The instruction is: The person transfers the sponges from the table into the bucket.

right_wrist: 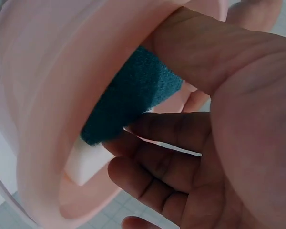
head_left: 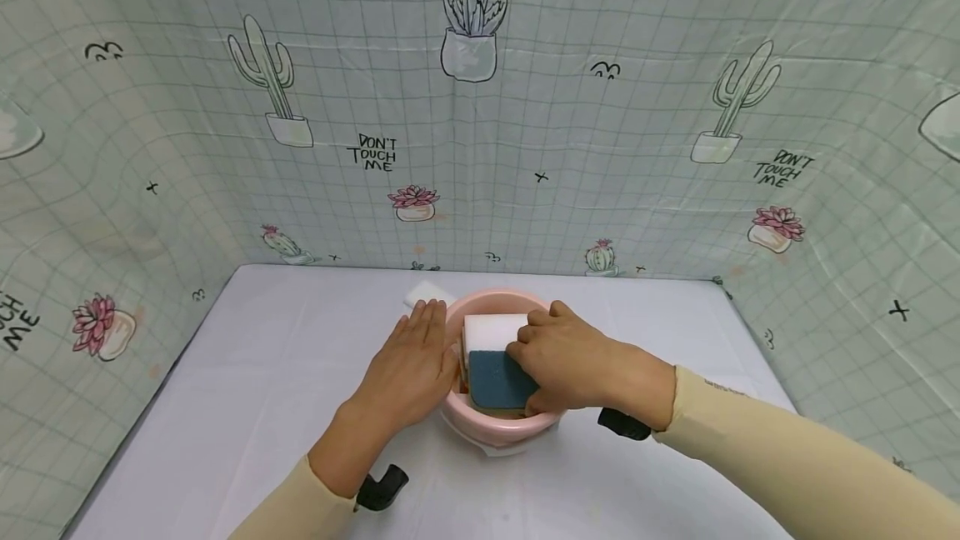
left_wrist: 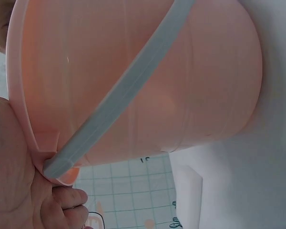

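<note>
A pink bucket (head_left: pixel 498 427) with a grey handle (left_wrist: pixel 119 98) stands on the table. My left hand (head_left: pixel 412 365) rests against the left side of its rim, fingers straight. My right hand (head_left: pixel 573 357) reaches over the right side of the rim and holds a blue scouring sponge (head_left: pixel 497 380) in the bucket mouth. In the right wrist view the thumb goes inside the rim at one edge of the sponge (right_wrist: pixel 128 95), with fingertips at another edge. A white block (head_left: pixel 491 332) sits beside the sponge in the bucket. Things lower in the bucket are mostly hidden.
A white block (head_left: pixel 429 293) lies on the table behind the bucket, left of its rim. Something thin and white (head_left: pixel 517 447) shows under the bucket's front. The white-covered table (head_left: pixel 285 390) is enclosed by a patterned cloth (head_left: pixel 480 123) at the back and sides.
</note>
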The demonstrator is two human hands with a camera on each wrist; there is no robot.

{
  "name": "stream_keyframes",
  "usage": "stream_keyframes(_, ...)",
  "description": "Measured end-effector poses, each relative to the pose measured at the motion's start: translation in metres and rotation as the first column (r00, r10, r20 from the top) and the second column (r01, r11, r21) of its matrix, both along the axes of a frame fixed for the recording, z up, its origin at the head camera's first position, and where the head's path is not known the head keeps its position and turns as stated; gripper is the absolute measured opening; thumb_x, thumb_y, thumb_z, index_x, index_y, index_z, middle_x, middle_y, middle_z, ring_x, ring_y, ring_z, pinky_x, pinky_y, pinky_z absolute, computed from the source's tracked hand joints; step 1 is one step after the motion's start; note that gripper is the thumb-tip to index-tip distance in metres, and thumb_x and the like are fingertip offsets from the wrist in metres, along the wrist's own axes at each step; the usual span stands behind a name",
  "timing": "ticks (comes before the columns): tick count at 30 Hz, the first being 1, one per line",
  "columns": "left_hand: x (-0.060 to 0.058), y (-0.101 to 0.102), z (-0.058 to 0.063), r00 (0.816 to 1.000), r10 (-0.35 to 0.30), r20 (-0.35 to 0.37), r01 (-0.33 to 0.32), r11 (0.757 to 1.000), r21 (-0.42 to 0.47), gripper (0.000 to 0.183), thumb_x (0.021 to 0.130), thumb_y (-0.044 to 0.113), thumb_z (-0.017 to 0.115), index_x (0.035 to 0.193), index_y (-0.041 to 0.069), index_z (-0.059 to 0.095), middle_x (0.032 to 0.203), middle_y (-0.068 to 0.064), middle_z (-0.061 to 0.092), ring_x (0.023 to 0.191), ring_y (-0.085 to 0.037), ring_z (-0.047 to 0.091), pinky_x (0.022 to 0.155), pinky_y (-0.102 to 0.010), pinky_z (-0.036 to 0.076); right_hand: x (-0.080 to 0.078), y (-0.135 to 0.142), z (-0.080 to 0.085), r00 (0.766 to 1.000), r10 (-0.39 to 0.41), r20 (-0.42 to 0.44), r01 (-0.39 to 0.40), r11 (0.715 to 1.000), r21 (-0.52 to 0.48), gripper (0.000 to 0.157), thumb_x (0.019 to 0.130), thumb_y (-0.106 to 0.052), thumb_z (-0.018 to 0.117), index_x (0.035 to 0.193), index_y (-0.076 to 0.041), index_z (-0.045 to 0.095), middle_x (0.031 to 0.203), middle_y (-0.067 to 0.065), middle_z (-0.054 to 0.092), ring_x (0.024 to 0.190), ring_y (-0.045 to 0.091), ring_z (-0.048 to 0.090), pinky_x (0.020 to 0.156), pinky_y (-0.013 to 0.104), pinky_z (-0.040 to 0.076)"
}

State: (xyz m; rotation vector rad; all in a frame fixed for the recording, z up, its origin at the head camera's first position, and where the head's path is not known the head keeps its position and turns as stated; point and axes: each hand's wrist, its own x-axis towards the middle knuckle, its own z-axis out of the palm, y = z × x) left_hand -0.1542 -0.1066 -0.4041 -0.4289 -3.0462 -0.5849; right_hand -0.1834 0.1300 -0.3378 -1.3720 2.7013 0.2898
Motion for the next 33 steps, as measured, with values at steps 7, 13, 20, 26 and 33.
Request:
stream_keyframes(7,0.001,0.001,0.001,1.0,0.001,0.0,-0.001,1.0,-0.006,0.067,0.112,0.034,0.038,0.163,-0.008,0.026,0.17,-0.025,0.03,0.162,-0.038,0.022,0.131,-0.053,0.021,0.001,0.004,0.0,0.999,0.013,-0.041,-0.014,0.999,-0.029,0.053,0.083,-0.055,0.085,0.115,-0.014,0.074,0.097,-0.003,0.068,0.091,0.016,0.052,0.08,0.036,0.038)
stream_keyframes(13,0.001,0.0,0.001,1.0,0.005,-0.002,-0.005,1.0,-0.021,0.067,0.113,0.034,0.038,0.163,-0.008,0.026,0.17,-0.024,0.031,0.162,-0.037,0.022,0.131,-0.053,0.021,0.0,0.002,-0.017,0.964,0.124,-0.236,-0.168,0.97,-0.178,0.035,0.086,-0.051,0.084,0.099,-0.018,0.076,0.082,-0.007,0.063,0.083,0.014,0.056,0.072,0.032,0.035)
stream_keyframes(20,0.001,0.0,0.001,1.0,0.002,-0.014,-0.002,0.999,-0.033,0.066,0.113,0.034,0.038,0.162,-0.009,0.028,0.169,-0.025,0.032,0.161,-0.038,0.024,0.131,-0.053,0.023,-0.002,-0.012,-0.037,0.877,0.209,-0.433,-0.299,0.942,-0.152,0.027,0.083,-0.052,0.083,0.087,-0.025,0.078,0.076,-0.009,0.059,0.078,0.015,0.052,0.07,0.031,0.034)
stream_keyframes(26,0.001,-0.001,0.001,1.0,0.003,-0.016,-0.004,1.0,-0.028,0.066,0.113,0.034,0.038,0.162,-0.009,0.028,0.169,-0.025,0.033,0.161,-0.038,0.024,0.131,-0.054,0.023,-0.002,-0.016,-0.041,0.866,0.205,-0.457,-0.294,0.947,-0.132,0.032,0.085,-0.056,0.082,0.091,-0.024,0.079,0.08,-0.007,0.061,0.08,0.017,0.051,0.071,0.032,0.033)
stream_keyframes(33,0.001,0.0,0.0,1.0,0.0,-0.006,-0.001,1.0,-0.006,0.067,0.113,0.035,0.038,0.163,-0.008,0.027,0.17,-0.024,0.032,0.162,-0.037,0.023,0.131,-0.053,0.022,0.004,-0.004,-0.041,0.92,0.079,-0.385,-0.179,0.957,-0.23,0.045,0.083,-0.058,0.084,0.095,-0.017,0.07,0.092,-0.003,0.065,0.085,0.018,0.05,0.078,0.035,0.04)
